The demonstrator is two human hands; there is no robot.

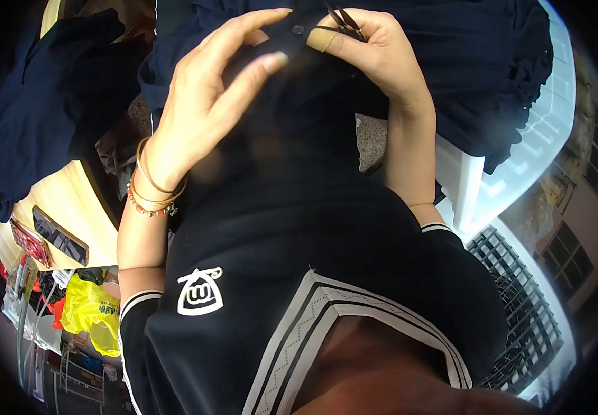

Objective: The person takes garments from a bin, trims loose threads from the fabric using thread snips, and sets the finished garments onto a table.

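Observation:
Navy garment cloth (271,76) lies across my lap at the top of the view, with a small round dark button (298,30) on it. My left hand (205,90) is over the cloth just left of the button. Its thumb and index finger are apart with nothing between them; some other fingers are hidden behind. To the right of the button, my right hand (385,55) is closed around small black thread snips (346,22), whose tips point upward. A tan bandage wraps the right thumb (320,39). Bangles and a beaded bracelet circle my left wrist.
More navy cloth hangs over a white plastic table (551,104) at right and a pale wooden table (60,200) at left. Two phones lie on the wooden one, one dark (61,235), one red (30,243). A yellow bag (91,311) is below. A grey lattice crate (520,304) stands lower right.

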